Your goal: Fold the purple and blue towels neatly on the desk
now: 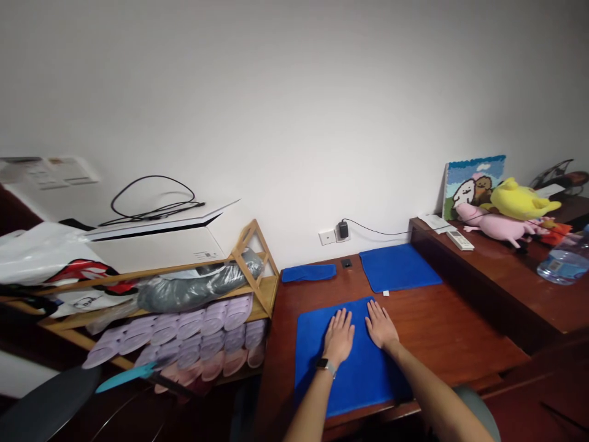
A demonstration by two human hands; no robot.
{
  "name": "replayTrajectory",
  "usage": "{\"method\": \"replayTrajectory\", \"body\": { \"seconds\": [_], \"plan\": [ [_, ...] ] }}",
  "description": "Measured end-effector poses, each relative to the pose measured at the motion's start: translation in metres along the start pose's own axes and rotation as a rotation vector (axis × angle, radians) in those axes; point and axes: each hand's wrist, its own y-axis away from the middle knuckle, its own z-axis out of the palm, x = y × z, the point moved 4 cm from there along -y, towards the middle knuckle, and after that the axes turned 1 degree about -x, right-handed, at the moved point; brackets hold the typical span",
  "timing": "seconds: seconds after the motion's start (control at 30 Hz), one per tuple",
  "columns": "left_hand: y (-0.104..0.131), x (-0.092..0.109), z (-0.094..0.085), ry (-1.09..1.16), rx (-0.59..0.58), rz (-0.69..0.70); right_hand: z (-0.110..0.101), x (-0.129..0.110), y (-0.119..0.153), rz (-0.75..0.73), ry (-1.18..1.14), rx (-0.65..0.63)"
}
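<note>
A blue cloth (pixel 356 374) lies spread out on the brown wooden desk (pixel 460 325). My left hand (pixel 339 336), with a watch on its wrist, rests palm down on the cloth, fingers stretched out. To its right my right hand (pixel 381 325) lies flat near the cloth's upper right edge, fingers extended. Neither hand grips anything. Behind them, a folded blue cloth (pixel 308 273) is at the back left of the desk, and another blue cloth (pixel 399 267) with a small white tag lies flat at the back right.
Left of the desk stands a wooden rack (pixel 262 288) with purple and pink slippers (pixel 179 331) and a white box (pixel 161 245). A charger (pixel 343 229) is plugged into the wall. The raised surface at right holds plush toys (pixel 519 199), a remote (pixel 460 240) and a bottle (pixel 564 266).
</note>
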Motion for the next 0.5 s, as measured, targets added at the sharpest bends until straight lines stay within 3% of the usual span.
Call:
{"method": "replayTrajectory", "body": {
  "seconds": [0.1,0.17,0.23,0.4,0.5],
  "plan": [
    [-0.009,0.026,0.012,0.033,-0.034,0.078,0.0,0.0,0.0,-0.004,0.009,0.001],
    [-0.007,0.02,0.016,0.024,-0.034,0.044,-0.001,0.0,0.0,-0.004,0.002,0.005],
    [-0.001,-0.004,0.015,-0.006,-0.02,-0.042,-0.002,0.0,0.001,-0.006,-0.008,0.008],
    [0.029,-0.096,0.002,-0.101,0.025,-0.268,-0.004,-0.001,0.003,0.002,-0.015,-0.012],
    [0.047,-0.136,-0.003,-0.126,0.043,-0.32,-0.004,-0.001,0.003,0.0,-0.02,-0.009]
  ]
}}
